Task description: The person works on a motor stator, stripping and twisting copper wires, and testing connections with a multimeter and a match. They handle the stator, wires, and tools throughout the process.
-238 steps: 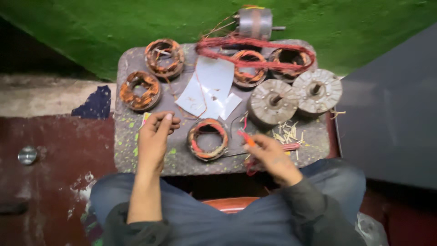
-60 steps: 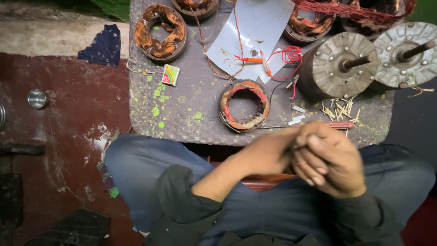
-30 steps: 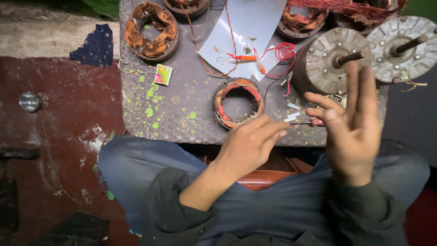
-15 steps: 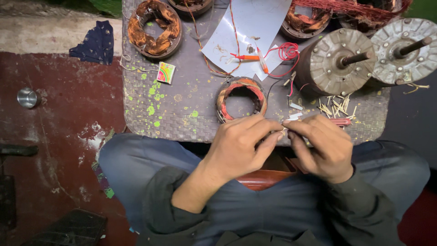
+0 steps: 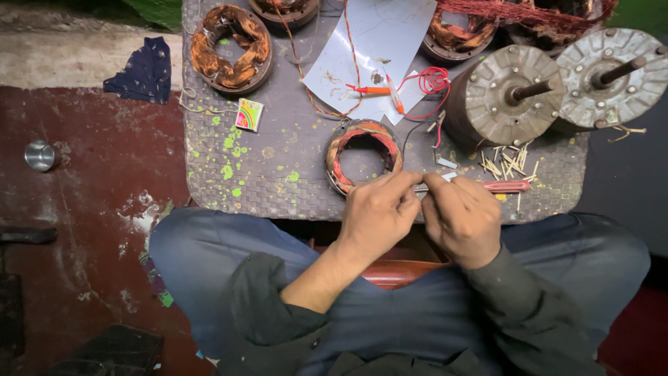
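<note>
1. Holding something thin and pale, the left hand point(image 5: 379, 212) and the right hand point(image 5: 459, 219) meet at their fingertips, just in front of the person's lap. Both pinch shut on a small strip point(image 5: 426, 186); I cannot tell what it is made of.
2. My guess at the step: the hands are working this strip, close by the coil ring point(image 5: 363, 154) that lies just past the left hand.
3. A careful move looks needed next, with a soft, steady pinch, as the strip is tiny and could slip.
4. A red tool point(image 5: 506, 186) lies on the mat point(image 5: 278, 188), touching or just past the right hand's knuckles.
5. Small pale sticks point(image 5: 508, 161) lie scattered a bit beyond that tool.
6. A little square packet point(image 5: 249, 115), pink, green and yellow, lies flat well off to the left of the left hand.
7. White paper sheets point(image 5: 376, 42) lie far ahead of both hands, with red wire point(image 5: 433, 80) looped on them.
8. Two round grey motor parts point(image 5: 557, 87) stand ahead of the right hand.
</note>
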